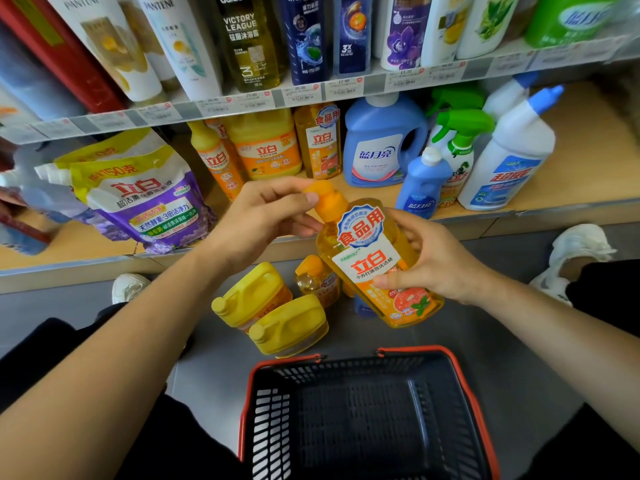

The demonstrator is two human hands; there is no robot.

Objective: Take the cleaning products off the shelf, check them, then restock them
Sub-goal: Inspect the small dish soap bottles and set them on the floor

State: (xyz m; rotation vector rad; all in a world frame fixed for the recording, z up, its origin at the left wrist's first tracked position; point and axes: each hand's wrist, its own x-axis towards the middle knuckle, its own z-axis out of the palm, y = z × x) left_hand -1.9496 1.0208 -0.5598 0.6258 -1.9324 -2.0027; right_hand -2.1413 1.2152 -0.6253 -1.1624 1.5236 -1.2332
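In front of the lower shelf (pixel 571 188), above the floor, the right hand (pixel 438 261) grips the orange detergent bottle (pixel 370 268) around its body; left hand (pixel 263 220) fingers (pixel 291 197) pinch its cap (pixel 325 199). Bottle axis tilted, cap pointing up-left toward the shelf.

One wide-angle camera is riding on the person's head, looking forward and steeply down. It is facing the wooden lower shelf (pixel 588 150) at 12 o'clock, while the shopping basket (pixel 363 417) is lying on the floor (pixel 540 358) at 6 o'clock. It is sitting very near the work (both forearms (pixel 104 358) are filling the lower corners). The left hand (pixel 256 220) and right hand (pixel 440 265) are holding a dish soap bottle (pixel 370 265) just under the lens, near centre. The price rail (pixel 311 93) is bowing across the top.
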